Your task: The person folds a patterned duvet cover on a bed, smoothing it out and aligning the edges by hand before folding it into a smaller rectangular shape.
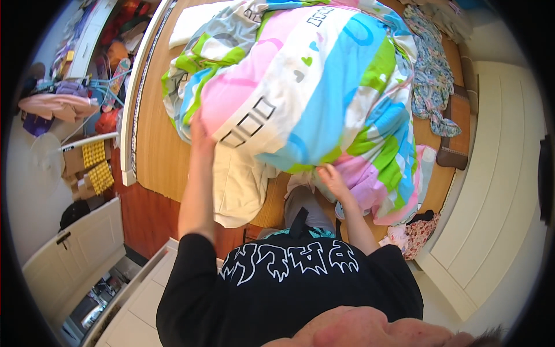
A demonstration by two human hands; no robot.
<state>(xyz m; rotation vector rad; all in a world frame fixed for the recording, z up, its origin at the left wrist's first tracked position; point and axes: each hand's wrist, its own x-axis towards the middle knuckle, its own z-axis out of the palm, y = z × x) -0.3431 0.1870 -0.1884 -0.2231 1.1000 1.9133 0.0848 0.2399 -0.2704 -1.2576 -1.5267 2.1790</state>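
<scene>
A bulky duvet [324,87] in pink, white, blue and green stripes lies bunched over the bed mat [153,127]. My left hand [200,134] grips its left edge beside the pink stripe, and the fingers are partly hidden. At the near edge, my right hand [330,178] is closed on the green and pink cloth, with the fingers curled. Between my arms, a cream cloth [237,191] hangs over the bed's near edge, partly under the duvet.
Floral clothing [429,69] and a brown leather-look cushion [454,139] lie along the right side. A cream headboard-like panel [491,173] stands beyond them. To the left are a fan [49,159], a pink garment [58,107] and a white door [75,254]. Patterned cloth [419,234] sits near my right elbow.
</scene>
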